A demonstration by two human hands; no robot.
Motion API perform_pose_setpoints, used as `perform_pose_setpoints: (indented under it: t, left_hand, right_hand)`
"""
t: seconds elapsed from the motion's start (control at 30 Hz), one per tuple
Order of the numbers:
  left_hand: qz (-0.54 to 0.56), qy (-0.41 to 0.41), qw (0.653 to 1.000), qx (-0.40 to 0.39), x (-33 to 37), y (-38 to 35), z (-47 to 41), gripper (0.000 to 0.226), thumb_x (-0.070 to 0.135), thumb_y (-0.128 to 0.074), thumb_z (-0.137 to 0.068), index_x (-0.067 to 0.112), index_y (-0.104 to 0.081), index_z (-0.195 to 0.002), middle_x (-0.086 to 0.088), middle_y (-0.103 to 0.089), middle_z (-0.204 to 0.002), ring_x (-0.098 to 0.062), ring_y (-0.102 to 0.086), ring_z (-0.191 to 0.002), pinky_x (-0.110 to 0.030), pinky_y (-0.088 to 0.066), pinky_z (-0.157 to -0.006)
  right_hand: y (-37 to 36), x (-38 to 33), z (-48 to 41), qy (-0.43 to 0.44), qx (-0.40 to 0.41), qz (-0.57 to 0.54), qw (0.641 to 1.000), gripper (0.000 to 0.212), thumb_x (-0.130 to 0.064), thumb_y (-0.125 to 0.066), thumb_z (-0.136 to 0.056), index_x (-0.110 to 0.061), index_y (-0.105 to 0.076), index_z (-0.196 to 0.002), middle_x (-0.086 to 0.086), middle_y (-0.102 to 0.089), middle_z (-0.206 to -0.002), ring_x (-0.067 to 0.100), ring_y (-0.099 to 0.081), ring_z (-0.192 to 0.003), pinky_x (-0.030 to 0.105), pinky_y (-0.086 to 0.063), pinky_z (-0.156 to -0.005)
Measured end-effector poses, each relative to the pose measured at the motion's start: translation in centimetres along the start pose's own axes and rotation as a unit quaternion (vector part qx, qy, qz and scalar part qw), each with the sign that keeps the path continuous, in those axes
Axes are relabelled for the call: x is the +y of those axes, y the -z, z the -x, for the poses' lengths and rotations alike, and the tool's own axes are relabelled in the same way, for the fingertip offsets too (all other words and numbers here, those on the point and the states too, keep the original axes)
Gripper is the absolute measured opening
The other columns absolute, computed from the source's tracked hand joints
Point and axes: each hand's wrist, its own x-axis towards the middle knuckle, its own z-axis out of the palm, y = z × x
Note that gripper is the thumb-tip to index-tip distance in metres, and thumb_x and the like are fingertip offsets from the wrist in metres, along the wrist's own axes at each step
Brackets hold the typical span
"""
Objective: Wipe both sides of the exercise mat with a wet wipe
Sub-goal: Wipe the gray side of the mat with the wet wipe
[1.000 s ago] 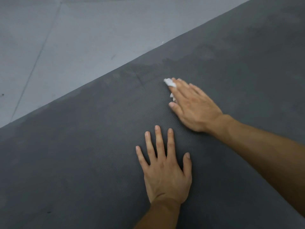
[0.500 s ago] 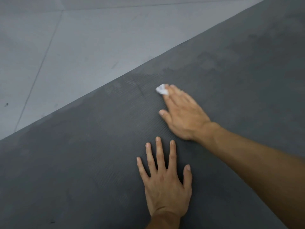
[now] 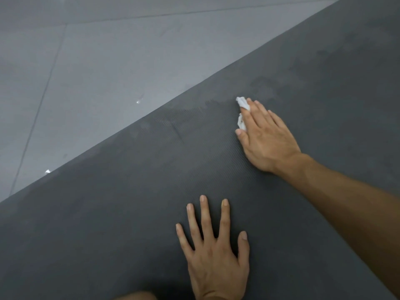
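A dark grey exercise mat [image 3: 129, 213] lies flat on the floor and fills most of the view, its edge running diagonally from lower left to upper right. My right hand [image 3: 264, 137] lies flat on the mat with straight fingers, pressing a crumpled white wet wipe [image 3: 242, 105] under the fingertips; only bits of the wipe show by the index finger and thumb. Darker damp patches mark the mat beyond that hand. My left hand [image 3: 214, 254] rests flat on the mat near the bottom, fingers spread, holding nothing.
Grey tiled floor [image 3: 97, 72] lies beyond the mat's edge at upper left, with small white specks [image 3: 47, 171] near the edge. A bit of my knee or leg [image 3: 138, 296] shows at the bottom edge.
My right hand has slid the wipe to the right and farther across the mat, away from my left hand. The left hand has stayed flat in place.
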Motion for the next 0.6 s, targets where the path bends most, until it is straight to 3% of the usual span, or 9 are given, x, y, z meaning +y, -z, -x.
perform_pose_setpoints:
  t: [0.17,0.3,0.43,0.5,0.6]
  left_hand:
    - [0.008,-0.003,1.0,0.014,-0.1,-0.2,-0.1,0.074,0.06,-0.052,-0.083,0.036,-0.047,-0.154,-0.007,-0.031,-0.168,-0.038,-0.031,-0.153,-0.068,-0.026,-0.117]
    - [0.016,-0.005,1.0,-0.01,-0.2,-0.2,-0.3,0.067,0.059,-0.052,-0.084,0.036,-0.057,-0.147,-0.009,-0.037,-0.165,-0.038,-0.033,-0.152,-0.068,-0.026,-0.117]
    - [0.033,-0.007,0.997,-0.063,-0.3,0.0,-0.3,0.056,0.056,-0.053,-0.083,0.031,-0.069,-0.131,-0.011,-0.045,-0.159,-0.039,-0.031,-0.152,-0.068,-0.023,-0.117]
    - [0.05,-0.008,0.996,-0.067,-0.8,0.5,-0.5,0.065,0.06,-0.053,-0.082,0.035,-0.062,-0.141,-0.008,-0.038,-0.164,-0.036,-0.031,-0.152,-0.065,-0.022,-0.118]
    - [0.049,-0.071,0.994,-0.068,-3.3,1.3,-1.1,0.076,0.061,-0.052,-0.085,0.035,-0.044,-0.156,-0.003,-0.027,-0.17,-0.029,-0.03,-0.154,-0.057,-0.022,-0.118]
  right_hand:
    - [-0.1,-2.8,-0.3,-0.018,-0.017,-0.032,0.999,0.071,-0.047,-0.016,-0.107,-0.007,-0.011,-0.165,0.008,-0.004,-0.174,0.023,-0.002,-0.161,0.039,-0.008,-0.13]
    - [-1.3,-10.0,0.7,0.083,-0.046,-0.067,0.993,0.078,-0.052,-0.011,-0.1,-0.009,-0.011,-0.165,0.005,-0.004,-0.174,0.019,0.0,-0.16,0.035,-0.002,-0.13]
    - [-2.3,-13.5,1.5,0.165,-0.078,-0.05,0.982,0.073,-0.05,-0.015,-0.104,-0.009,-0.016,-0.165,0.003,-0.006,-0.174,0.017,-0.002,-0.16,0.037,-0.007,-0.13]
    - [-1.9,-12.4,0.9,0.154,-0.071,-0.023,0.985,0.071,-0.049,-0.017,-0.105,-0.012,-0.014,-0.166,0.002,-0.007,-0.174,0.016,-0.004,-0.16,0.036,-0.008,-0.13]
    - [-0.6,-8.7,-0.8,0.053,-0.051,-0.018,0.997,0.069,-0.047,-0.016,-0.106,-0.014,-0.011,-0.166,0.003,-0.008,-0.174,0.016,-0.004,-0.16,0.036,-0.008,-0.13]
